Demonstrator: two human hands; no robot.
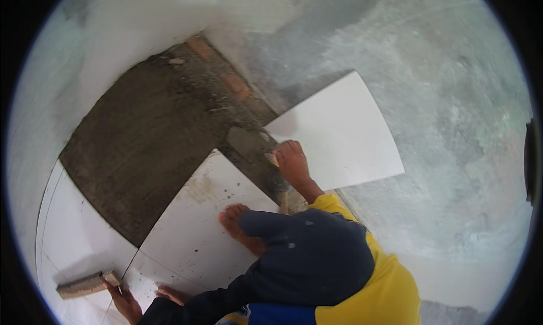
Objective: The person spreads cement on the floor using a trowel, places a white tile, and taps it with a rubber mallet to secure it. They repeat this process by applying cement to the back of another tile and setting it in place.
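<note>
My right hand [291, 160] is closed on the handle of a trowel [244, 143], whose blade rests on dark wet mortar [141, 127] along the right side of the bed. At lower left my left hand [124, 299] grips the end of a short wooden block [82, 286] over the white floor tiles [79, 229]. A large tile [192, 212] with dark specks borders the mortar, under my bare foot [235, 220]. Another white tile [339, 130] lies on the concrete just right of my right hand. Below that hand is another wooden handle [283, 202], its head unclear.
Grey concrete floor [452, 155] spreads to the right. A pale wall surface [141, 25] rises beyond the mortar bed, whose upper right edge has exposed red bricks [236, 86]. My legs [311, 257] take up the lower middle, with a second bare foot [172, 294] near my left hand.
</note>
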